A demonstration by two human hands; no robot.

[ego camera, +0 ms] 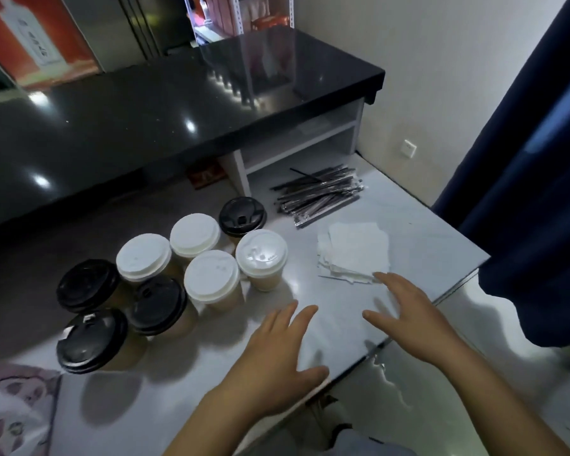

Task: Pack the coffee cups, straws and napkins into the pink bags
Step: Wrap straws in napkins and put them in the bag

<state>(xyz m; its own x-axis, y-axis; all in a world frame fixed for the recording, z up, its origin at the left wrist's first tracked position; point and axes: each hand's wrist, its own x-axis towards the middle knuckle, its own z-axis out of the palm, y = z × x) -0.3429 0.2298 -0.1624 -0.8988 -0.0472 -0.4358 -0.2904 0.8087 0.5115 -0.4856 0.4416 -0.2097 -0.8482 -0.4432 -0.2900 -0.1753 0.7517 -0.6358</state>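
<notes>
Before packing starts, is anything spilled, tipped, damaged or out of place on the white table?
No spill or damage shows. All eight cups stand upright, lids on. One loose straw lies askew across the straw pile, and the napkin stack is ragged, its sheets fanned unevenly.

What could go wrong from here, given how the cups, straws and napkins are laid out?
1. The eight lidded cups stand tightly clustered, some touching; pulling one out could tip a neighbour.
2. The napkin stack is loose and ragged; the open right hand near its edge may scatter sheets or grab several.
3. The wrapped straws lie in a loose pile, so some could roll or slide when picked.
The left hand hovers open, holding nothing.
</notes>
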